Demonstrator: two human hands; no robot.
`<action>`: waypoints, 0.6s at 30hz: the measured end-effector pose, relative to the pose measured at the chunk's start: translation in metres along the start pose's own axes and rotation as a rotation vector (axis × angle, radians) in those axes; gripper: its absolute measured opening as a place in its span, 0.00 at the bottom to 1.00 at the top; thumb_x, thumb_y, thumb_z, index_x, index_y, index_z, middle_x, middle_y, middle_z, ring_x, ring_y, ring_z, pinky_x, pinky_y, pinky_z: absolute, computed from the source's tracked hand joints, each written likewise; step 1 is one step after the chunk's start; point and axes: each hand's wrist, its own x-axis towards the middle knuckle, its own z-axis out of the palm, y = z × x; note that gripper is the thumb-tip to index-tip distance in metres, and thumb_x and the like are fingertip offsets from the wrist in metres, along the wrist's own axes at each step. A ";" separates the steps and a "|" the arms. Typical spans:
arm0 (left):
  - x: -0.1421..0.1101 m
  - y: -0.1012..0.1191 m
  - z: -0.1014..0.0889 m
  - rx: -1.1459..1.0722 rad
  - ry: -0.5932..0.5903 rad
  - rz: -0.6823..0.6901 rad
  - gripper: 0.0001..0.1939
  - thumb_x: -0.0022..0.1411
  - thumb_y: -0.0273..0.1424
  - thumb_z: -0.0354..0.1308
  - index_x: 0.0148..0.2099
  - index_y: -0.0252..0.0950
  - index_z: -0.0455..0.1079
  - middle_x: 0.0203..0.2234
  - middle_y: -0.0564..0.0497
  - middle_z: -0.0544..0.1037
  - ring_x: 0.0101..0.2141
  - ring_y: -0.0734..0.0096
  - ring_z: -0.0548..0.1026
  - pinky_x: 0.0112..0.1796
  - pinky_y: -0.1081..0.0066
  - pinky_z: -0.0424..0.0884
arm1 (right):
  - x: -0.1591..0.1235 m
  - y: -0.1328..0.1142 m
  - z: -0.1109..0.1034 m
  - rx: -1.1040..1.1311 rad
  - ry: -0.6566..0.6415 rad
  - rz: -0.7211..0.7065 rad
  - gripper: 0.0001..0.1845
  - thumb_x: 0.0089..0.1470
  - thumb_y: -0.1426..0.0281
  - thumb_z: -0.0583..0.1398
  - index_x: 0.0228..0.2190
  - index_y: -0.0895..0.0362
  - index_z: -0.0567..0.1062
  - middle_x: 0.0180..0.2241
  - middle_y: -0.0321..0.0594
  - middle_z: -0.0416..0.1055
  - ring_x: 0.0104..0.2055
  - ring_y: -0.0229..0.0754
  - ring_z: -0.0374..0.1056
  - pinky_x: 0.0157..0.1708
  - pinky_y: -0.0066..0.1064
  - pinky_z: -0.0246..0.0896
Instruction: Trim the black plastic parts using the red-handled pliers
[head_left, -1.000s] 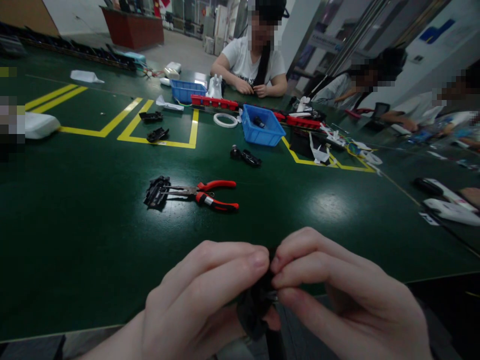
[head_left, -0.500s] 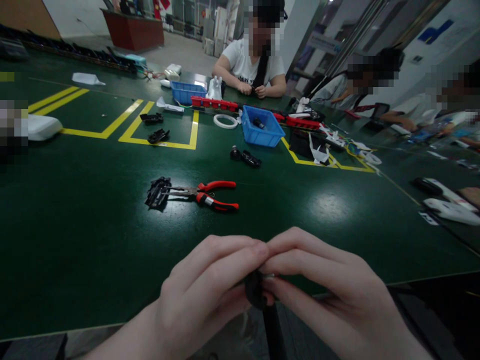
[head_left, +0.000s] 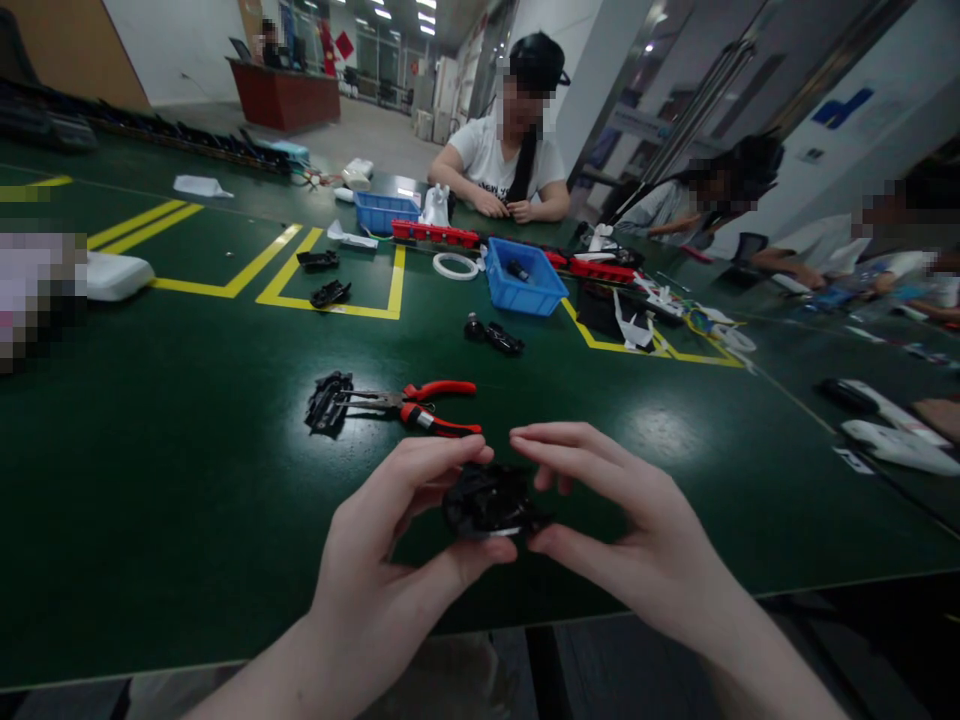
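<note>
Above the near table edge, my left hand (head_left: 397, 530) grips a black plastic part (head_left: 491, 500) with its thumb below and fingers above and behind. The part looks like a small moulded housing with a hollow, uneven inside facing up. My right hand (head_left: 615, 500) steadies its right end loosely: the thumb touches the lower right tip, curled fingers are close to its upper right, and the index finger is raised off it. Just beyond my left fingers lie red-and-black long-nose pliers (head_left: 409, 405), jaws against another black moulded part (head_left: 328, 404).
More black parts (head_left: 495, 335) lie ahead, near a blue bin (head_left: 525, 280) holding a dark piece. A white ring (head_left: 455, 265), red strips (head_left: 435, 233) and a second blue bin (head_left: 386, 212) stand farther back. White handheld devices (head_left: 896, 440) lie right. Co-workers (head_left: 502, 170) sit across and right.
My hands have lifted and drawn apart from their tight clasp. The black part has come up and turned, so its hollow inside shows. The view has tilted up slightly.
</note>
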 end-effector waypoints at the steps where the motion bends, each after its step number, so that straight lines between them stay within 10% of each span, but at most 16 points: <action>1: 0.001 0.000 0.000 0.000 -0.001 -0.015 0.23 0.59 0.27 0.66 0.56 0.45 0.68 0.48 0.52 0.76 0.48 0.69 0.77 0.44 0.78 0.78 | 0.002 0.003 0.000 0.039 -0.041 0.018 0.23 0.52 0.70 0.67 0.50 0.48 0.74 0.46 0.38 0.73 0.38 0.37 0.70 0.36 0.28 0.68; 5: 0.003 -0.001 -0.002 0.037 -0.022 -0.035 0.21 0.59 0.26 0.65 0.54 0.43 0.69 0.48 0.51 0.76 0.48 0.67 0.77 0.44 0.76 0.78 | 0.011 0.009 0.001 0.125 -0.137 0.090 0.20 0.49 0.68 0.69 0.45 0.54 0.76 0.34 0.36 0.75 0.34 0.37 0.68 0.33 0.28 0.64; 18: -0.021 -0.015 -0.032 0.407 -0.001 0.033 0.34 0.63 0.28 0.59 0.68 0.44 0.52 0.63 0.41 0.62 0.59 0.54 0.68 0.57 0.52 0.68 | 0.015 0.049 0.006 0.030 -0.045 0.254 0.14 0.47 0.65 0.68 0.38 0.57 0.80 0.37 0.40 0.74 0.41 0.43 0.70 0.44 0.37 0.63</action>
